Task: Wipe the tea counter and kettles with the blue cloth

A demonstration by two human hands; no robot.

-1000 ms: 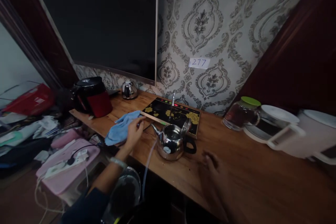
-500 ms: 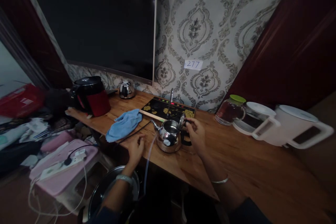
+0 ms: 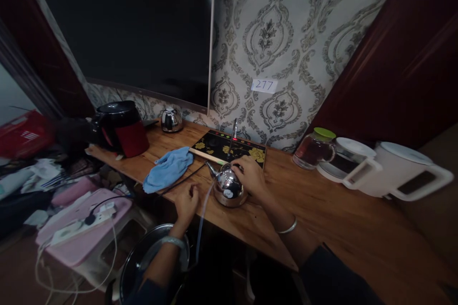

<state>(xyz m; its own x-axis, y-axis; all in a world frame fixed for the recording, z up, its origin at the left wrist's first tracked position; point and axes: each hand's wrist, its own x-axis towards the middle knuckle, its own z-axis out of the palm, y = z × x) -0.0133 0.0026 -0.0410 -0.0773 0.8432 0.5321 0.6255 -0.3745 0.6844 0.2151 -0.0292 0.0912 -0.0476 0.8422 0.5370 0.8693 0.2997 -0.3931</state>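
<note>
A small shiny steel kettle [image 3: 229, 189] stands upright near the table's front edge, its spout pointing back and left. My right hand [image 3: 250, 176] is over its top, fingers closed on the kettle lid, which sits on the opening. The hand hides most of the lid and the handle. My left hand [image 3: 186, 204] rests at the table edge left of the kettle, loosely curled and apart from it, with nothing visible in it. Between hand and kettle, a clear tube [image 3: 203, 217] hangs over the edge.
Behind the kettle lies a black-and-gold electric tea stove [image 3: 214, 145] with a tap [image 3: 234, 129]. A blue cloth [image 3: 168, 170] and red-black appliance [image 3: 125, 131] are left. Right stand a glass jug [image 3: 314, 150] and white pitcher [image 3: 404, 167]. Below is a lidded pot [image 3: 143, 252].
My right hand has moved left and brought the lid from upright beside the opening down over the kettle's top. My left hand has hardly moved.
</note>
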